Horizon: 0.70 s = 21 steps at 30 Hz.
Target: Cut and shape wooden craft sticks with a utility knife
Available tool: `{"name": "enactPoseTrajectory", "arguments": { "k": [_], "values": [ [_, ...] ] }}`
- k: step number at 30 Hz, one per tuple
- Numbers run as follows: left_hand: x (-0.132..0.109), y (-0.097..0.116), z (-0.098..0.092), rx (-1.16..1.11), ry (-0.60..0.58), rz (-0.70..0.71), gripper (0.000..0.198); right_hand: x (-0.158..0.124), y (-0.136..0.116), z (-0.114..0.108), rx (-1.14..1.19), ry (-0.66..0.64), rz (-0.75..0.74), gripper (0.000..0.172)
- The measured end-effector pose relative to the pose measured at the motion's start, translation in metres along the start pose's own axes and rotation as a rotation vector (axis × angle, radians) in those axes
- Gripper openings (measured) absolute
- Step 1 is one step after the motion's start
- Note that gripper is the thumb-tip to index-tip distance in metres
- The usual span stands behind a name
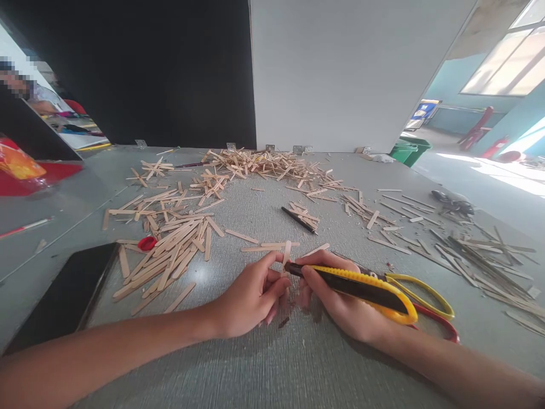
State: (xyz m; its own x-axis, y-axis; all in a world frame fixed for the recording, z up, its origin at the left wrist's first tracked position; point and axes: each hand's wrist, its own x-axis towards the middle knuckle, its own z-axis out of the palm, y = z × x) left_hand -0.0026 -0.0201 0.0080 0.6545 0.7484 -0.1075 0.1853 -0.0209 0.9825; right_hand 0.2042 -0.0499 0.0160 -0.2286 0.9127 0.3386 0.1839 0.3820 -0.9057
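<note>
My left hand (255, 298) pinches a short wooden craft stick (286, 253) that stands roughly upright between its fingers, above the grey table. In my right hand (340, 301) is a yellow and black utility knife (361, 289), its black tip end up against the stick. Whether the blade is out is too small to tell. Behind the right hand, scissors with one yellow and one red handle loop (426, 292) lie partly hidden. Just beyond the hands are a few loose craft sticks (264, 248) and a black pen (299, 220).
Craft sticks are heaped at left (170, 255) and along the back (264, 165). A black phone (63, 292) and red cap (147, 243) lie left. Thin strips (481, 261) and a dark insect-like figure (453, 203) lie right. Black and white panels (336, 74) stand behind. A person sits far left.
</note>
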Motion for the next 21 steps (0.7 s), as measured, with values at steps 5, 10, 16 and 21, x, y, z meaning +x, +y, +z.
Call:
{"name": "enactPoseTrajectory", "arguments": {
  "k": [5, 10, 16, 21],
  "values": [
    [0.001, 0.003, 0.001, -0.018, -0.012, 0.028, 0.021, 0.000, 0.002, 0.000, 0.029, -0.032, -0.049, 0.013],
    [0.001, 0.006, 0.001, -0.049, 0.016, -0.017, 0.021, -0.003, 0.011, 0.001, -0.134, -0.020, -0.262, 0.016],
    [0.002, 0.005, 0.001, -0.067, 0.042, -0.013, 0.023, -0.001, 0.005, -0.002, -0.063, -0.001, -0.049, 0.014],
    [0.002, 0.004, 0.000, -0.080, 0.048, -0.017, 0.023, 0.001, 0.004, -0.002, 0.056, -0.012, 0.025, 0.014]
  ]
}}
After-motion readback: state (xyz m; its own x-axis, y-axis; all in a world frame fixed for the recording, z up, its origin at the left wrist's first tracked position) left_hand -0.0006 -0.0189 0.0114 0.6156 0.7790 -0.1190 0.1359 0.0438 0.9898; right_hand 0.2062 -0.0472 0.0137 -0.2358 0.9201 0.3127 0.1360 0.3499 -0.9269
